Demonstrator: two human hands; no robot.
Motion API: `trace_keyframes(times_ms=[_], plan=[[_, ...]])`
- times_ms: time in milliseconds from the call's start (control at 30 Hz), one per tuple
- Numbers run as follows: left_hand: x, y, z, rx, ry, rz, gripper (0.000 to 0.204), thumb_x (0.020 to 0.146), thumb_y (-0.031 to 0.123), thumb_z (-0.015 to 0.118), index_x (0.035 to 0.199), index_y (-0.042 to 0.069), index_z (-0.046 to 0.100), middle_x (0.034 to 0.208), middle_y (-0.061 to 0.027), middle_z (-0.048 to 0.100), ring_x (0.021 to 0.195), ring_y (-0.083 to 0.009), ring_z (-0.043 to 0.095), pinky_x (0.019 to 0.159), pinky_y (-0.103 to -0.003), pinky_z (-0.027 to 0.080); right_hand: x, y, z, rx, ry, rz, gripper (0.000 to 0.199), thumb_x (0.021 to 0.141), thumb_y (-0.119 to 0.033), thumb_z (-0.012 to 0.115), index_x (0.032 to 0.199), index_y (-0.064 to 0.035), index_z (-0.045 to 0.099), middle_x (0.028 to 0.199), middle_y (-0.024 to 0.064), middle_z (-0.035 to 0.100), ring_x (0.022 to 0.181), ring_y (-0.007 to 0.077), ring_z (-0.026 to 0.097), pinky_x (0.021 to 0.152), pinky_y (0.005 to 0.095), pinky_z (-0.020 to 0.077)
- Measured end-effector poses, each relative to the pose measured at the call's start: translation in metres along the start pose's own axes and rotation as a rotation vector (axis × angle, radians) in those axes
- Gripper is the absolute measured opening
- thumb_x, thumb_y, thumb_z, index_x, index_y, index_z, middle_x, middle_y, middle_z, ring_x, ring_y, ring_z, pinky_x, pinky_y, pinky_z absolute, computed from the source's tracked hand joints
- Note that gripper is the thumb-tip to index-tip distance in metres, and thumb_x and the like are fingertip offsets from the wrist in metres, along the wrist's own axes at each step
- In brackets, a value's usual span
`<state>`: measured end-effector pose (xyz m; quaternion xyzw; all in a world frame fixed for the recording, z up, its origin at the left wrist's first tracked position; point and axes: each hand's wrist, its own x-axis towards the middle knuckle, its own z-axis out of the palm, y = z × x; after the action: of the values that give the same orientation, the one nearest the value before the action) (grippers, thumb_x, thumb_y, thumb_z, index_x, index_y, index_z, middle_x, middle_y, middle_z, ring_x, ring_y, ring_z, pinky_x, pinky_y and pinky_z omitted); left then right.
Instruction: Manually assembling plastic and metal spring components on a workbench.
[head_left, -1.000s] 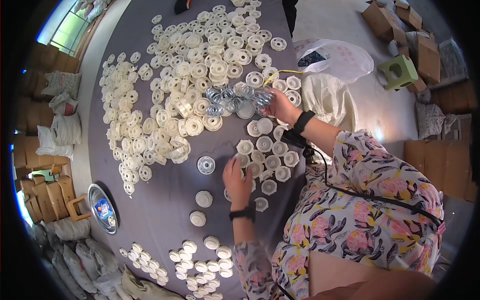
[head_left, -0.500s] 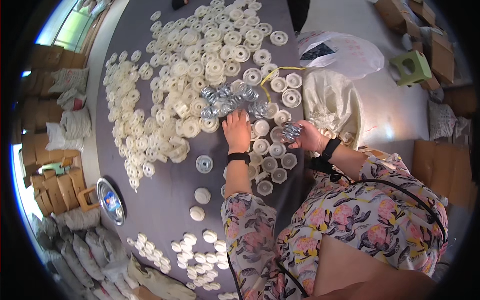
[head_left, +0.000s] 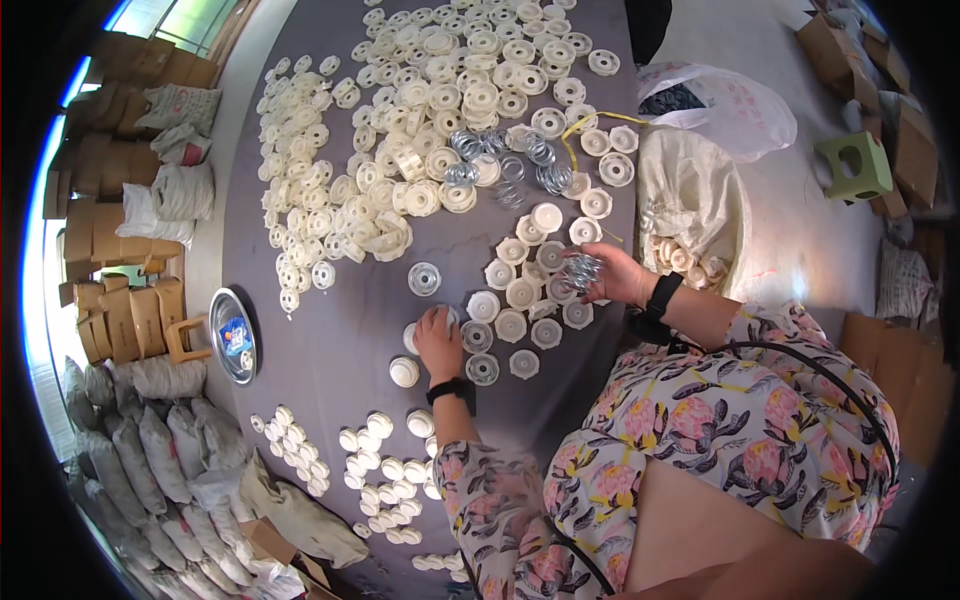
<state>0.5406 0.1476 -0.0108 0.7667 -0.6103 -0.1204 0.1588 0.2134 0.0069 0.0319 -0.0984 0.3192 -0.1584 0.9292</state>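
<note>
While the left hand (head_left: 438,343) presses flat on a smooth cream plastic cap (head_left: 447,318) on the grey table (head_left: 340,350), gripping nothing, the right hand (head_left: 612,275) clutches shiny coiled metal springs (head_left: 582,270). Farther off, loose springs (head_left: 500,165) lie among ribbed discs (head_left: 420,120); a round tin (head_left: 233,335) sits left.

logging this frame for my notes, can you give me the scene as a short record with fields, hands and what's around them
surface: grey table
left hand: palm down on a cream plastic cap; what its grip encloses cannot be seen
right hand: holds a bunch of metal springs
between the hands: rows of round cream discs
farther up the table: large heap of cream plastic parts with loose springs
near edge: finished white caps
left of table: round metal tin
right of table: open sack
</note>
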Motion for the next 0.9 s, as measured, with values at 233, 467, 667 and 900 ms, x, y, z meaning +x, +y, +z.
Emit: trace_keyframes(times_ms=[233, 467, 667, 900], plan=[[-0.044, -0.025, -0.023, 0.101, 0.152, -0.071, 0.034, 0.07, 0.013, 0.067, 0.102, 0.006, 0.059, 0.11, -0.0153, 0.055, 0.104, -0.0349, 0.05, 0.088, -0.043, 0.039, -0.001, 0.02, 0.008, -0.025, 0.152, -0.002, 0.038, 0.089, -0.04, 0.045, 0.119, -0.0164, 0.051, 0.107, 0.0069, 0.061, 0.096, 0.0204, 0.06, 0.072, 0.0372, 0.049], [0.001, 0.029, -0.006, -0.164, 0.165, 0.035, 0.03, 0.074, 0.015, 0.064, 0.102, 0.006, 0.059, 0.109, -0.0135, 0.056, 0.103, -0.0328, 0.05, 0.09, -0.043, 0.036, 0.027, 0.029, -0.003, -0.123, 0.15, 0.084, 0.034, 0.088, -0.041, 0.048, 0.107, -0.0151, 0.057, 0.091, 0.0079, 0.065, 0.081, 0.0215, 0.063, 0.071, 0.0398, 0.0491], [0.092, 0.099, 0.01, -0.36, 0.008, 0.226, 0.03, 0.079, 0.017, 0.061, 0.105, 0.003, 0.058, 0.11, -0.014, 0.056, 0.104, -0.0315, 0.051, 0.09, -0.041, 0.039, 0.037, 0.017, 0.018, -0.087, 0.207, 0.121, 0.038, 0.087, -0.042, 0.048, 0.113, -0.0161, 0.057, 0.097, 0.0036, 0.064, 0.09, 0.022, 0.06, 0.075, 0.042, 0.0472], [0.193, 0.156, 0.046, -0.053, 0.065, 0.342, 0.029, 0.075, 0.019, 0.062, 0.1, 0.004, 0.059, 0.114, -0.0127, 0.052, 0.116, -0.0287, 0.041, 0.097, -0.049, 0.031, 0.032, 0.016, 0.0, -0.026, 0.132, 0.119, 0.039, 0.089, -0.042, 0.044, 0.117, -0.017, 0.055, 0.106, 0.0084, 0.062, 0.098, 0.0251, 0.057, 0.08, 0.0448, 0.0443]])
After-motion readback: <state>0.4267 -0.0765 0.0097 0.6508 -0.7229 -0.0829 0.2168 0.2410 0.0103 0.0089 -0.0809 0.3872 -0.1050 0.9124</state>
